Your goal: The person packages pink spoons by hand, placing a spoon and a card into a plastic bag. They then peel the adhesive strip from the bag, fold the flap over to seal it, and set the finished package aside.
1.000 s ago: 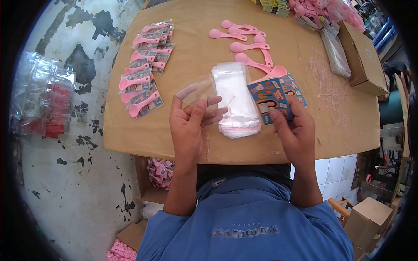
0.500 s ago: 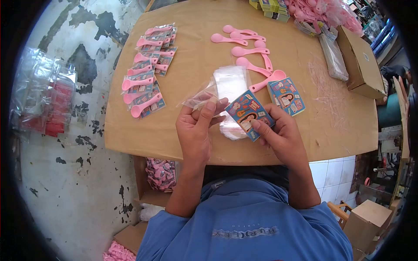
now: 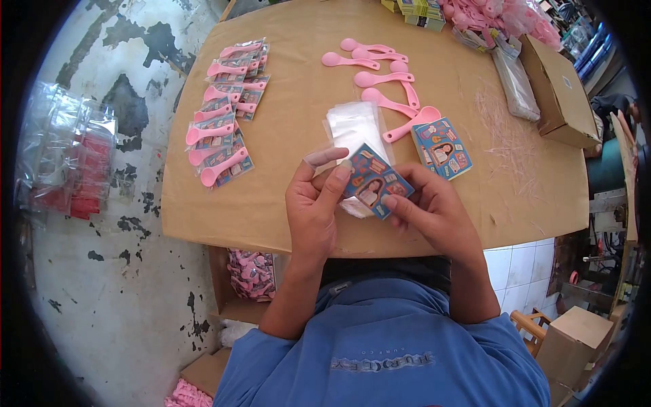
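Note:
A blue printed card (image 3: 374, 182) with a picture of a person on it is pinched at its lower right by my right hand (image 3: 437, 211). My left hand (image 3: 313, 207) grips a clear plastic bag (image 3: 321, 158), its film drawn over the index finger, with the thumb at the card's left corner. Card and bag overlap there. Beneath the hands lies a stack of clear bags (image 3: 354, 129). A pile of similar cards (image 3: 444, 150) rests just beyond my right hand, and a pink spoon (image 3: 412, 125) touches its edge.
Several loose pink spoons (image 3: 384, 78) lie at the table's far middle. Bagged spoons with cards (image 3: 220, 132) form a column on the left. A cardboard box (image 3: 557, 95) and a bag pack (image 3: 515, 85) stand at the right edge, near a pink spoon heap (image 3: 498, 20).
My right hand has brought the card left, up to the bag in my left hand. The left thumb now meets the card's corner, and the bag's film lies over the index finger.

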A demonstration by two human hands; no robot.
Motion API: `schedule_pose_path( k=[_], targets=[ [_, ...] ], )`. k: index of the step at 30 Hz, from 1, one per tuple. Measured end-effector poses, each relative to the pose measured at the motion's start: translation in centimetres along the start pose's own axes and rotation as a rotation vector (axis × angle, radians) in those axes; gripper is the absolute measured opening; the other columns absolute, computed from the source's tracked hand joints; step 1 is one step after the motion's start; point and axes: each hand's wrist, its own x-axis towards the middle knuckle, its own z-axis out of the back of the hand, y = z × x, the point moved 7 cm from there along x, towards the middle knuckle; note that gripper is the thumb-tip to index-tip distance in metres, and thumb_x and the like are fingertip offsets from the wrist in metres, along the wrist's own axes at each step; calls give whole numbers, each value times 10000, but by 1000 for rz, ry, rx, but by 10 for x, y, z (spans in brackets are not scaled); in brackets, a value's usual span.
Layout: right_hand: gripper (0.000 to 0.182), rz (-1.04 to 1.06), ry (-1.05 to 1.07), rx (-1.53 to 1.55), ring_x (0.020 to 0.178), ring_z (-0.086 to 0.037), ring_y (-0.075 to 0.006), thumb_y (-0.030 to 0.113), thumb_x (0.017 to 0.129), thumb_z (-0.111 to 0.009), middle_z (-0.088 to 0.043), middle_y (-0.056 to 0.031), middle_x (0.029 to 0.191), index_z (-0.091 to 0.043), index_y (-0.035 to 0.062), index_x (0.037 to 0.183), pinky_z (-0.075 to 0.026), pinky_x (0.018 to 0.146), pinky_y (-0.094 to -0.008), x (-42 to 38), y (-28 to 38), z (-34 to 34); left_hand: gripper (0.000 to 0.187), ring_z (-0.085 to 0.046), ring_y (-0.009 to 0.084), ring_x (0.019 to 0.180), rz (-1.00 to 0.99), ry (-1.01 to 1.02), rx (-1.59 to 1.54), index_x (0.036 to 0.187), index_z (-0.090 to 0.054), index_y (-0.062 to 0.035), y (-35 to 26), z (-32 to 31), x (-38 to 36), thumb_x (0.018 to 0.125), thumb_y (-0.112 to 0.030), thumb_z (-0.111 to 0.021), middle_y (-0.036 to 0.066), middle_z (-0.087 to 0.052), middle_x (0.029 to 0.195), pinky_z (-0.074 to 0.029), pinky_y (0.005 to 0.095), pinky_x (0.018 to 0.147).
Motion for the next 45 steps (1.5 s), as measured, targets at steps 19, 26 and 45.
schedule_pose_path(
  k=[19, 26, 45],
  targets=[
    [163, 201, -181, 168, 751, -624, -56, 138, 1040, -702, -702, -35, 917, -650, -3, 1102, -508, 643, -225, 1, -1, -31, 526, -638, 208, 1247, -107, 90, -48, 1529, -467, -8, -15, -15, -18, 1029, -10, -629, 182, -654, 1369, -541, 361, 1041],
    [154, 131, -172, 222, 685, -593, -40, 123, 1016, -730, -678, -13, 863, -645, 10, 1077, -445, 570, -211, -9, -17, -35, 635, -643, 372, 1296, -78, 107, -466, 1657, -309, -189, -25, -31, -7, 1071, -41, -504, 268, -604, 1425, -533, 514, 1120],
    [140, 612, -186, -662, 724, -614, -137, -8, 866, -798, -680, -67, 897, -719, 42, 970, -484, 616, -275, -17, 55, -17, 482, -642, 129, 873, 38, -52, -576, 1558, -424, -124, -7, 6, 7, 1110, -220, -575, 40, -633, 978, -571, 357, 912]
  ],
)
